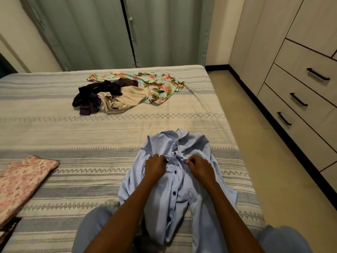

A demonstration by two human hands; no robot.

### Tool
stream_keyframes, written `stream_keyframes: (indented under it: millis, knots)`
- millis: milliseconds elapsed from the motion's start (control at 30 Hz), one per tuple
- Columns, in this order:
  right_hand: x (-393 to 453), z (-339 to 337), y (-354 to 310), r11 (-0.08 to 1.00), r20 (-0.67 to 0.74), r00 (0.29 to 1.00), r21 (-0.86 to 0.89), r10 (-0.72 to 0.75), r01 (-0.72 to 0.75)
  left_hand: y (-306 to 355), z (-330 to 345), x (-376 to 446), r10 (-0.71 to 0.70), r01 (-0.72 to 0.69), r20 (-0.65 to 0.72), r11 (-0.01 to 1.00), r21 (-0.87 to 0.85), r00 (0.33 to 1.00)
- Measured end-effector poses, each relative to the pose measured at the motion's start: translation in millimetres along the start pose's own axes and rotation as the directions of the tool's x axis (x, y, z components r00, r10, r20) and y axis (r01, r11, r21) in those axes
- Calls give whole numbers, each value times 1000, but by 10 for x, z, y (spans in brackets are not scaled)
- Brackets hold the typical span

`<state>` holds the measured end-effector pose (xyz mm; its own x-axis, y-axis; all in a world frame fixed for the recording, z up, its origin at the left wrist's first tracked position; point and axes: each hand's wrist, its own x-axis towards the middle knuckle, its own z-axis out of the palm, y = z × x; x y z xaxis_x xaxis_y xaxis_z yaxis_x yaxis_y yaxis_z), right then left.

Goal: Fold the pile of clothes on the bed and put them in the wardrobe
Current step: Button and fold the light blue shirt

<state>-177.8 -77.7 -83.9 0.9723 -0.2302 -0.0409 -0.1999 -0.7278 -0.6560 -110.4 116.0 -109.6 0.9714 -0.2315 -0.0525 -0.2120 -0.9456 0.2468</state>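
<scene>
A light blue button-up shirt (pixel 193 145) lies face up on the striped bed (pixel 113 136), collar away from me, its dark buttons running down the front. My left hand (pixel 155 166) grips the left side of the placket near the chest. My right hand (pixel 198 167) pinches the right side of the placket at the same height. Farther back on the bed lies the pile: a floral shirt (pixel 158 84), a beige garment (pixel 125 99) and a dark purple-black garment (pixel 98 92), all crumpled together.
A folded pink floral cloth (pixel 21 181) rests at the bed's left edge. The wardrobe (pixel 300 75) with black-handled drawers stands along the right wall, across a strip of tiled floor (pixel 269 161). Green curtains (pixel 109 31) hang behind the bed.
</scene>
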Motion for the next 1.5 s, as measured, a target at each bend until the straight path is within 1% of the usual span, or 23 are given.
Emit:
stream_keyframes:
  millis: [100, 233, 333, 467, 533, 600, 700, 767, 833, 867, 900, 933, 967, 1000, 1067, 1167, 1233, 1267, 1333, 1500]
  knots:
    - [18, -43, -19, 999, -44, 999, 35, -18, 19, -32, -51, -38, 9, -9, 44, 1000, 0, 999]
    - [16, -71, -47, 999, -47, 999, 23, -28, 29, -33, -28, -115, -34, 35, 38, 999, -27, 999]
    - [-33, -84, -83, 1000, -22, 1000, 24, -16, 16, -36, 16, -169, -37, 38, -14, 999, 36, 999]
    - [-89, -65, -85, 1000, -25, 1000, 27, -5, 5, -35, 70, -233, 21, -6, -97, 988, 155, 995]
    - [-91, -58, -75, 998, -30, 1000, 66, 4, -2, -12, 70, -241, 48, -25, -127, 984, 176, 991]
    - [-78, -56, -42, 995, -44, 999, 101, 16, -11, 25, 18, -236, 43, -13, -165, 984, 175, 985]
    - [-50, -48, -5, 991, -93, 995, 135, 24, -11, 112, -149, -232, 63, -31, -241, 991, 134, 969]
    - [-37, -51, -22, 982, -114, 993, 187, 16, 5, 208, -304, -252, 72, -54, -248, 996, 77, 966]
    - [-40, -73, -49, 972, -120, 993, 235, 11, 17, 307, -450, -274, 68, -78, -209, 996, -40, 976]
    - [-43, -86, -55, 969, -124, 992, 247, 5, 26, 358, -525, -293, 56, -82, -161, 984, -156, 985]
    - [-54, -107, -60, 967, -126, 992, 252, 0, 33, 414, -587, -312, 47, -71, -83, 949, -309, 995]
    - [-65, -141, -72, 965, -124, 992, 261, -6, 38, 465, -635, -330, 45, -36, 9, 880, -474, 999]
    - [-73, -179, -75, 960, -116, 993, 277, -8, 40, 517, -678, -357, 43, 22, 90, 784, -620, 995]
    - [-82, -229, -92, 954, -100, 995, 296, -13, 42, 556, -716, -384, 33, 88, 152, 686, -723, 988]
    - [-78, -340, -113, 936, -45, 999, 353, -5, 21, 620, -785, -444, 25, 188, 236, 529, -828, 971]
    - [-85, -523, -140, 887, 69, 997, 458, 28, -56, 661, -824, -486, 63, 265, 305, 355, -897, 950]
    - [-115, -586, -154, 876, 117, 993, 479, 5, -61, 682, -819, -496, 76, 285, 322, 303, -909, 944]
    - [-132, -580, -159, 875, 110, 994, 482, -19, -37, 691, -816, -499, 75, 283, 320, 304, -909, 945]
    - [-173, -501, -156, 886, 44, 997, 462, -64, 37, 717, -807, -509, 85, 265, 307, 323, -909, 948]
    - [-297, -290, -187, 930, -181, 981, 345, -63, 123, 720, -817, -544, 126, 274, 328, 320, -907, 936]
